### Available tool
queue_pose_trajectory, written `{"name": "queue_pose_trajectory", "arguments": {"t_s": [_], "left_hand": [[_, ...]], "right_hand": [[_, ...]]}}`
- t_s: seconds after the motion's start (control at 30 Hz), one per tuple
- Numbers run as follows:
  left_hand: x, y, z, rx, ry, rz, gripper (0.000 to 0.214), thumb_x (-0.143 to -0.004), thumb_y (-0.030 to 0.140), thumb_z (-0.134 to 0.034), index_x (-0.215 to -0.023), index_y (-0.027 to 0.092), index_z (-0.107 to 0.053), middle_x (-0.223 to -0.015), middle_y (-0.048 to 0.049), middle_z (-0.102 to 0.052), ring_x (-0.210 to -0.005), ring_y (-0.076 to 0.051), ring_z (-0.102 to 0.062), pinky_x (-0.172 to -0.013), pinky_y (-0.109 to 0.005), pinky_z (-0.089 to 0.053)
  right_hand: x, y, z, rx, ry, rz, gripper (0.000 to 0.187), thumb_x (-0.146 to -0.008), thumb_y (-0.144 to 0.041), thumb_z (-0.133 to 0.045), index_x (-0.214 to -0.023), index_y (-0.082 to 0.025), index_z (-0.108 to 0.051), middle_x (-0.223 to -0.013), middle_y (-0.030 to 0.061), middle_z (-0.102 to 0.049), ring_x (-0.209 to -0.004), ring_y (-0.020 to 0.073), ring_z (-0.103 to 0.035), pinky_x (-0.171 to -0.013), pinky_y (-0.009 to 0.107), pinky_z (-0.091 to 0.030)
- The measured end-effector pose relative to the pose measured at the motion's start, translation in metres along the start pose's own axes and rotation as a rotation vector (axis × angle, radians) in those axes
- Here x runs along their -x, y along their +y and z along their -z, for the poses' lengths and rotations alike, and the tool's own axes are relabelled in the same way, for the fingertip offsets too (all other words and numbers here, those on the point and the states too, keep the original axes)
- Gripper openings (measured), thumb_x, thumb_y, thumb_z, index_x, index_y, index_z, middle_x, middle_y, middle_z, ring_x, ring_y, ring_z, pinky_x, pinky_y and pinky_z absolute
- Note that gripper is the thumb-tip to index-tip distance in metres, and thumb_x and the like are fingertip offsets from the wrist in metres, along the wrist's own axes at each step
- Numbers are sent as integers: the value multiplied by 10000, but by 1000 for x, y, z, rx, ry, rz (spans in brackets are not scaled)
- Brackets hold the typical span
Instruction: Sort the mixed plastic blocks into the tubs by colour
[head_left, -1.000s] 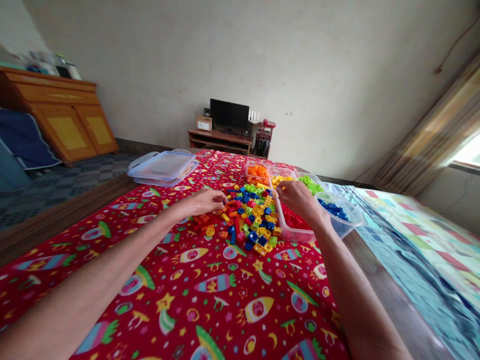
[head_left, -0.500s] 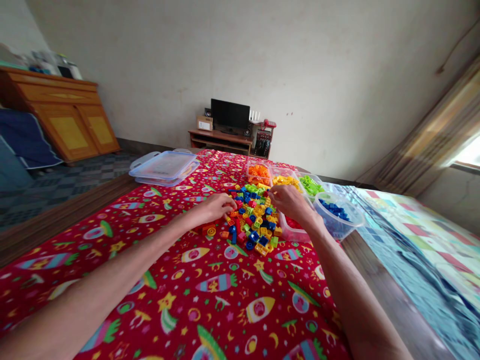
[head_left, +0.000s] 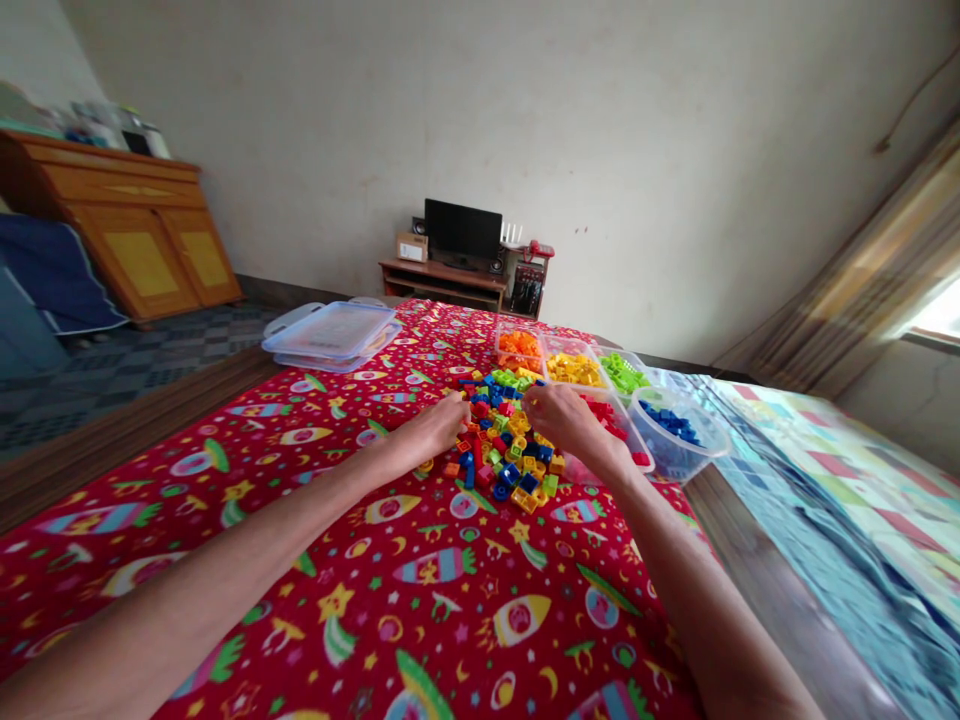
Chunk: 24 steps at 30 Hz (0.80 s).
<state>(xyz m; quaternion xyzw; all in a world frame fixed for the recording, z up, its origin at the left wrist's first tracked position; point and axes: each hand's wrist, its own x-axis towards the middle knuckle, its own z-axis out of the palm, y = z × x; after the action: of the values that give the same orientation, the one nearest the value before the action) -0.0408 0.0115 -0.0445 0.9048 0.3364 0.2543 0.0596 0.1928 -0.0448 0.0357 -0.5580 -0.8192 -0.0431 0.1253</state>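
Note:
A mixed pile of toy building bricks (head_left: pixel 501 462) in red, yellow, blue, green and orange lies on the red patterned cloth (head_left: pixel 450 640). At its left edge, my left hand (head_left: pixel 444 424) has its fingers closed in a pinch; what they hold is hidden. My right hand (head_left: pixel 564 416) reaches over the pile's right side, fingers curled together, their tips among the bricks and their contents not visible. Beside that wrist, a see-through box of red bricks (head_left: pixel 606 420) is partly covered by the hand and forearm.
Behind the pile stand boxes of orange bricks (head_left: pixel 520 347), yellow bricks (head_left: pixel 574 368) and green bricks (head_left: pixel 624 372). A round tub (head_left: pixel 712 450) at the right holds blue bricks (head_left: pixel 671 424). Stacked plastic lids (head_left: pixel 334 335) lie at the back left. Further right is a bed (head_left: pixel 847 460).
My left hand has moved slightly right, closer to the pile. My right hand has shifted left and nearer to me, uncovering more of the red bricks and the yellow box.

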Motion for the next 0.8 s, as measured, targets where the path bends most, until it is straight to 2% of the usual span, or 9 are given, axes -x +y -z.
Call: {"name": "queue_pose_trajectory", "arguments": {"t_s": [0.1,0.2,0.3,0.4,0.5,0.57,0.67,0.8], "left_hand": [[-10,4,10,103,-21,217,121,-784,185,-467,-796,166,-585,-798,-31,-612,-735,-163,-564,-679,-265,-448],[-19,15,26,238,-10,357,143,-774,246,-485,-830,174,-595,-712,5,-623,-640,-150,-570,-596,-243,-436],[-24,29,41,256,54,348,159,-777,247,-481,-879,180,-584,-729,7,-633,-646,-152,-591,-602,-245,-451],[-24,43,45,155,86,229,132,-785,222,-480,-861,184,-581,-814,-18,-651,-745,-174,-618,-697,-280,-477],[-22,51,39,125,34,97,121,-802,223,-486,-870,190,-581,-866,-29,-659,-818,-187,-629,-763,-301,-487],[-22,53,33,155,18,56,168,-814,254,-507,-956,195,-576,-918,-35,-665,-855,-189,-634,-776,-299,-500],[-21,52,30,187,73,50,267,-847,312,-501,-1076,185,-553,-1047,-64,-651,-917,-187,-635,-790,-291,-516],[-22,46,40,96,117,61,278,-888,324,-428,-1044,169,-597,-1079,-84,-642,-959,-192,-622,-832,-299,-505]], "right_hand": [[-2,-10,-11,-228,21,18,199,-835,-155,-474,-704,-149,-624,-640,47,-617,-566,112,-506,-554,230,-328],[-4,-29,-26,-797,-99,-129,250,-907,-256,-421,-740,-164,-584,-641,44,-632,-583,133,-581,-581,235,-423],[-5,-47,-40,-1436,-268,-370,387,-979,-386,-261,-842,-168,-550,-616,40,-630,-557,149,-624,-548,255,-481],[-6,-56,-48,-1803,-304,-494,474,-994,-423,-163,-905,-148,-538,-615,47,-625,-557,141,-642,-500,220,-481],[-7,-56,-49,-1951,-256,-596,415,-1000,-389,-182,-951,-149,-516,-634,40,-629,-536,127,-635,-441,182,-459],[-9,-55,-47,-1996,-207,-626,355,-1001,-362,-225,-945,-160,-511,-626,17,-617,-495,110,-608,-394,160,-432],[-11,-52,-45,-2038,-205,-647,332,-999,-328,-254,-909,-161,-526,-610,4,-591,-466,89,-566,-347,129,-384],[-12,-51,-41,-2009,-213,-715,318,-982,-310,-306,-851,-146,-545,-616,31,-583,-521,101,-571,-362,132,-382]]}}
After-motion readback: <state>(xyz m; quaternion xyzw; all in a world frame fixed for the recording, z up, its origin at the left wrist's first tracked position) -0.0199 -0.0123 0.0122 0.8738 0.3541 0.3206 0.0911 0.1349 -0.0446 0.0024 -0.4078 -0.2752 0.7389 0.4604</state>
